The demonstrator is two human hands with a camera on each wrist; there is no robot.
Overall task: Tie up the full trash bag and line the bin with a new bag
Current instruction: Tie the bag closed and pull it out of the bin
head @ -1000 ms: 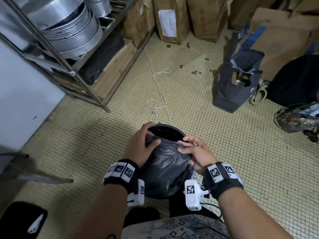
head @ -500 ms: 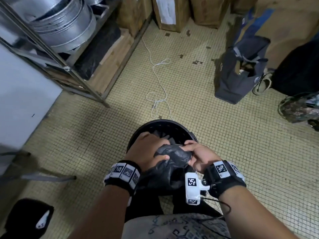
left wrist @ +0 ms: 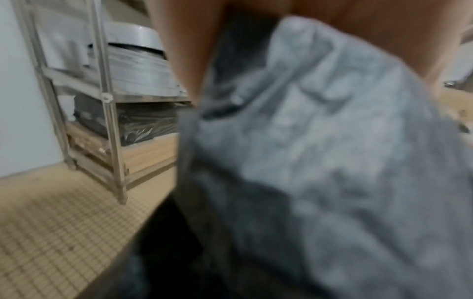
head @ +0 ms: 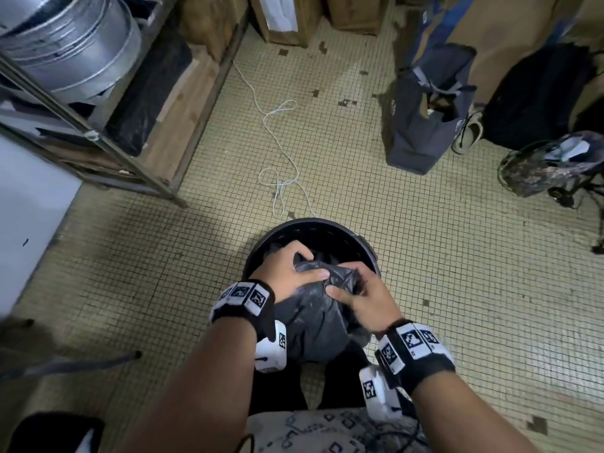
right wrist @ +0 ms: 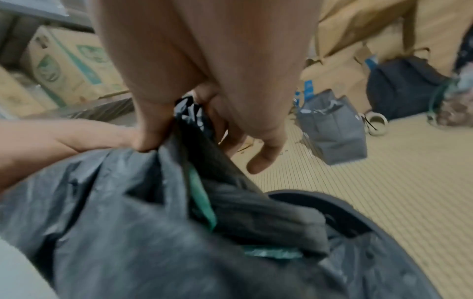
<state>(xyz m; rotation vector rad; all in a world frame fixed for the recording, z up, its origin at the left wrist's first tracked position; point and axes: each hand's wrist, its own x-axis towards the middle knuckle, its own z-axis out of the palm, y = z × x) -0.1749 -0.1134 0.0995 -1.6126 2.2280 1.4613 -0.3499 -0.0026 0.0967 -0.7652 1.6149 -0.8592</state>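
Note:
A full black trash bag [head: 313, 315] sits in a round black bin [head: 323, 228] on the tiled floor in front of me. My left hand [head: 291, 273] grips the gathered top of the bag from the left, thumb laid across it. My right hand [head: 356, 295] pinches the bunched plastic from the right. In the right wrist view, thumb and fingers pinch a twisted tuft of the trash bag [right wrist: 189, 113] and the bin [right wrist: 358, 218] rim shows below. The left wrist view is blurred, with the trash bag [left wrist: 320, 161] filling most of it. No new bag is in view.
A metal shelf rack [head: 98, 132] with steel basins stands at the left. A white cord [head: 281, 158] lies looped on the floor beyond the bin. A grey tote bag [head: 425, 112], a black backpack [head: 536, 99] and cardboard boxes [head: 281, 18] line the far side.
The camera has tilted down and come closer, so the bin's rim shows more. Both hands have drawn together on the bag's top, bunching the plastic tighter.

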